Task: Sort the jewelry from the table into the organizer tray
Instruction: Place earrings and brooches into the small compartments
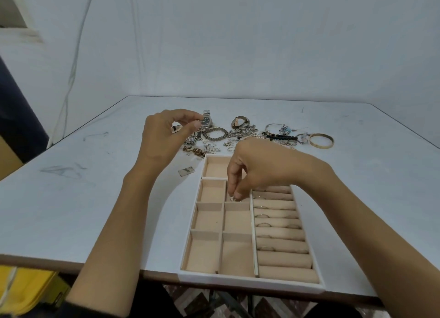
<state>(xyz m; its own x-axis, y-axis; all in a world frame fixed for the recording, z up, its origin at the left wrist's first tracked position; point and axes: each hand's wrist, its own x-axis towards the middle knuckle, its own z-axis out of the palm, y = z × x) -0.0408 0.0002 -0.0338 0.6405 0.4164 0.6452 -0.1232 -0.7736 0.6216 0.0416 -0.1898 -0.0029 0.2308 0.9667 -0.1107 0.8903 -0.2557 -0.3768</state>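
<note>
The organizer tray [250, 282] is sitting at the near edge of the bench [95, 198], its front rim hanging slightly past the edge. The right hand [259, 165] is reaching down over the tray, and its fingers [234, 186] are pinching a small silvery piece [232, 198] by the tips. They are holding it low inside the square compartment in the second row, the one lying just beside the ring rolls [285, 260]. Whether the piece is touching the lining is too small to tell. Several rings [263, 216] are sitting tucked between the rolls on the tray's right side. The left hand [166, 136] is hovering beyond the tray's far left corner with its fingers [190, 127] curled. Its thumb and forefinger are meeting right at the edge of a dark-faced watch [206, 120]. I cannot tell whether they are gripping the watch, some smaller item, or nothing. The unsorted jewelry is lying in a loose band across the bench behind the tray. It is showing a grey beaded bracelet [215, 134] just beside the watch, a second watch [240, 122] to its right, and a tangle of chains [240, 133]. Farther right a black beaded strand [283, 136] is lying, with a gold bangle [321, 140] at the far end. A small flat rectangular piece [186, 171] is lying alone near the tray's far left corner.
</note>
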